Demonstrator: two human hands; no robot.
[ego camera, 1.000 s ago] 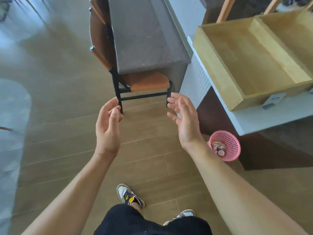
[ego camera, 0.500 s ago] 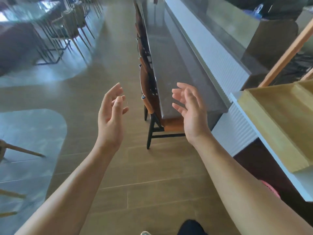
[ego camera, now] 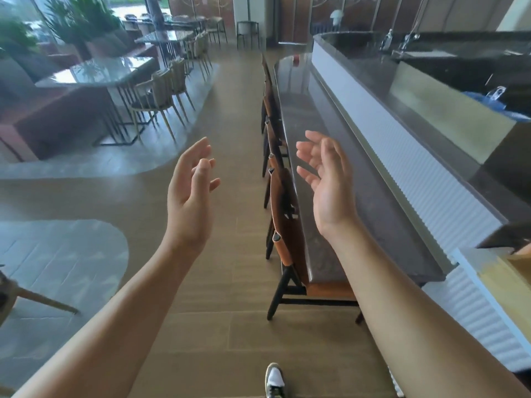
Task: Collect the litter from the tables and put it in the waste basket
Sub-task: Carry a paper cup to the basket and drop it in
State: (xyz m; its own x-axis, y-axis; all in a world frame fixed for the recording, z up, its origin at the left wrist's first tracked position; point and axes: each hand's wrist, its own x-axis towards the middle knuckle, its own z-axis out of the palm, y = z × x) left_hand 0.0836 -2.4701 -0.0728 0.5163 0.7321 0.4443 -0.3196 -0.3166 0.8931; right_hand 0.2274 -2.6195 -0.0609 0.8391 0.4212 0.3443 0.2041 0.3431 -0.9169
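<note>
My left hand [ego camera: 191, 193] and my right hand [ego camera: 327, 179] are raised in front of me, palms facing each other, fingers relaxed, holding nothing. A long dark bar table [ego camera: 321, 173] runs away from me just right of my right hand. Far down its top sits a small red object [ego camera: 296, 58], too distant to identify. The waste basket is out of view.
Brown-backed chairs [ego camera: 284, 225] line the bar table's left side. A white ribbed counter front [ego camera: 402, 168] rises to the right, with a wooden tray corner [ego camera: 514, 271] at the right edge. Glass tables and chairs [ego camera: 115, 73] stand to the left. A wooden-floor aisle [ego camera: 230, 116] runs ahead.
The view has swung upward from the floor and the pink basket to the length of the room. Both hands stay raised and hold nothing throughout.
</note>
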